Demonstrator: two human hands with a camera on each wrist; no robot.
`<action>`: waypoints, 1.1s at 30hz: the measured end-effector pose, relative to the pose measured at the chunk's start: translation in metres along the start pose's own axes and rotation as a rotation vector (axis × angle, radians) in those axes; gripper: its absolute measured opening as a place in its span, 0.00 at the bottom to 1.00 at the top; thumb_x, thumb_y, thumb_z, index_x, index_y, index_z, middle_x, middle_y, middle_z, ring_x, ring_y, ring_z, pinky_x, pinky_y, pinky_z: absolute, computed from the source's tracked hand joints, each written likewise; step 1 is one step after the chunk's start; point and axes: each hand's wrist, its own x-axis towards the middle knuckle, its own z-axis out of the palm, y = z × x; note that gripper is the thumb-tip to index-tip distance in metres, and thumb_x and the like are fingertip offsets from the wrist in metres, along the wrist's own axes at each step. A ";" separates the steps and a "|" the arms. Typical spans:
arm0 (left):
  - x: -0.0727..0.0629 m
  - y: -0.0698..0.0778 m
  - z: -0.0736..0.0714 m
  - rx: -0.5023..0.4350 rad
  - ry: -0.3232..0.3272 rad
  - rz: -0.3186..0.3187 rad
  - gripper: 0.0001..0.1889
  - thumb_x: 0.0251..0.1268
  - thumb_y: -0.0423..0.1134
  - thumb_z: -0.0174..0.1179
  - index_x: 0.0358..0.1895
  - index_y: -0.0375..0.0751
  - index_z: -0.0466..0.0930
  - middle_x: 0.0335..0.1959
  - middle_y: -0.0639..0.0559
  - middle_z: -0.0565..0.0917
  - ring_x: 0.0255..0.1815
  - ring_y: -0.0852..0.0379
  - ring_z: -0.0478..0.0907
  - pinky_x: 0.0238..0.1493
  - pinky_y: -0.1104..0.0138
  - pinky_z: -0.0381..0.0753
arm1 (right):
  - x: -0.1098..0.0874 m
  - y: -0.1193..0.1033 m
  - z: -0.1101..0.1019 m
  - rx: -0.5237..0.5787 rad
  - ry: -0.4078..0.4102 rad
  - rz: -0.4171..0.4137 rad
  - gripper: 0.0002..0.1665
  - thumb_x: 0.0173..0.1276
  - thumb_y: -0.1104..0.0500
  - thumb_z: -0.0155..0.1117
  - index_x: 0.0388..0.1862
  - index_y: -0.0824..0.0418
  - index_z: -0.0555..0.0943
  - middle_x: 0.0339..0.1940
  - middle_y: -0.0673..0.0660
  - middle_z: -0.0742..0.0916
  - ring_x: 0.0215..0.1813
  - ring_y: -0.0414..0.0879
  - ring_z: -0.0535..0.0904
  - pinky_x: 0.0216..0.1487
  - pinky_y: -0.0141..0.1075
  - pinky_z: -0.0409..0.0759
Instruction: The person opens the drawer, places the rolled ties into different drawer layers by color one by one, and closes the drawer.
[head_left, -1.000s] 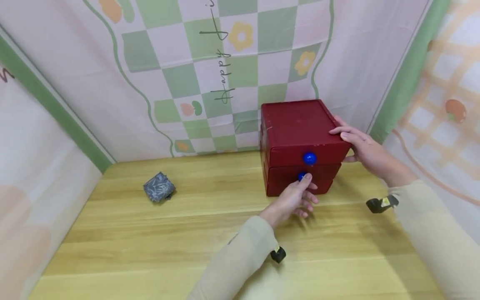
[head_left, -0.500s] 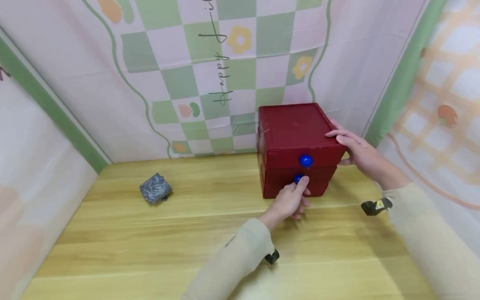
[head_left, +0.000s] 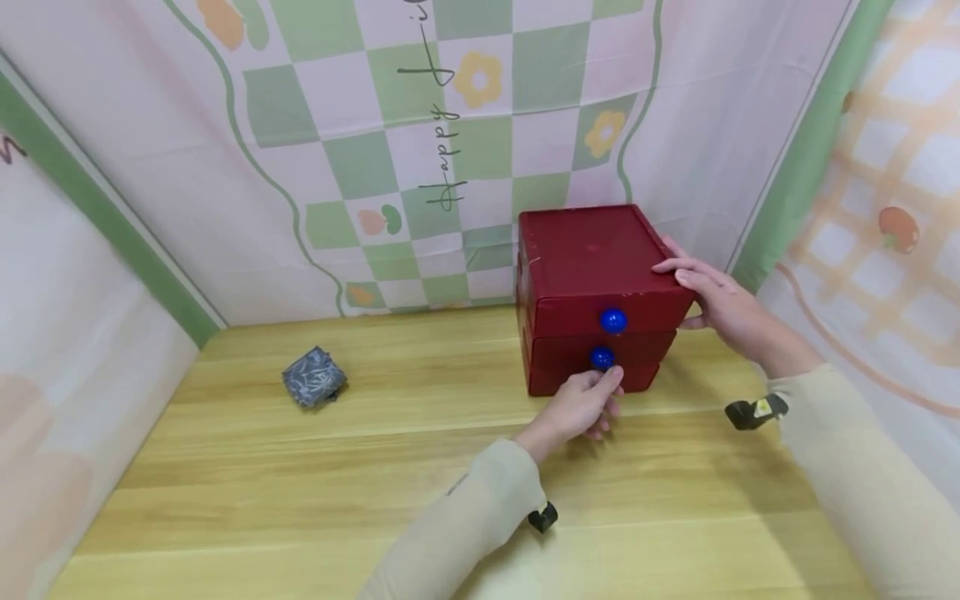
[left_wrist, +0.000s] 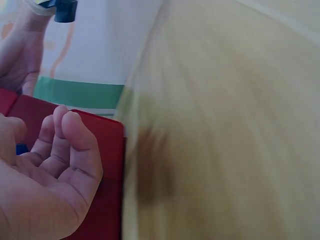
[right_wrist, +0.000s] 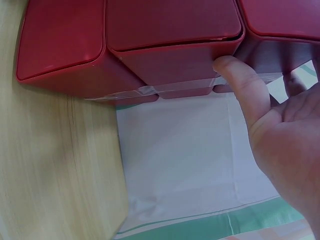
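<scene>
A dark red drawer unit [head_left: 592, 250] with round blue knobs stands on the wooden table. My left hand [head_left: 573, 404] is at its front, thumb tip right at the lower edge of the lower visible blue knob [head_left: 602, 358]. In the left wrist view the fingers are loosely bent, and that blue knob [left_wrist: 21, 149] shows through the gap between thumb and fingers. The upper blue knob [head_left: 612, 321] is uncovered. My right hand [head_left: 723, 308] rests on the unit's right side with mostly straight fingers. The thumb [right_wrist: 240, 82] presses the side wall in the right wrist view.
A folded grey patterned cloth or packet [head_left: 313, 377] lies on the table [head_left: 300, 475] to the left. A printed curtain [head_left: 420, 150] hangs close behind the unit, and more patterned fabric closes the sides. Clear tape [right_wrist: 145, 91] runs along the unit's side wall.
My left thumb, which overlapped the lower knob before, has slid off it toward me. Its fingers are bent more than a second ago. The right hand stays put on the unit.
</scene>
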 end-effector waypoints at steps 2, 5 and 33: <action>-0.001 -0.005 0.001 -0.022 -0.021 -0.006 0.30 0.77 0.63 0.48 0.46 0.36 0.83 0.25 0.52 0.82 0.20 0.58 0.73 0.19 0.67 0.76 | 0.000 0.000 -0.001 0.004 0.001 0.001 0.23 0.86 0.50 0.42 0.70 0.57 0.72 0.85 0.42 0.45 0.82 0.53 0.46 0.42 0.41 0.87; -0.001 -0.012 0.002 -0.072 -0.021 -0.041 0.30 0.78 0.61 0.48 0.45 0.34 0.83 0.24 0.52 0.82 0.19 0.58 0.73 0.18 0.68 0.75 | 0.001 -0.001 -0.001 0.014 -0.005 -0.001 0.23 0.86 0.51 0.42 0.70 0.57 0.72 0.85 0.42 0.45 0.82 0.53 0.45 0.43 0.41 0.87; 0.015 -0.027 -0.003 -0.205 0.012 -0.200 0.26 0.76 0.59 0.54 0.42 0.34 0.81 0.17 0.50 0.80 0.11 0.60 0.76 0.10 0.72 0.72 | 0.000 -0.003 0.002 0.053 -0.004 0.012 0.21 0.86 0.52 0.43 0.69 0.56 0.74 0.85 0.41 0.45 0.83 0.53 0.41 0.43 0.41 0.86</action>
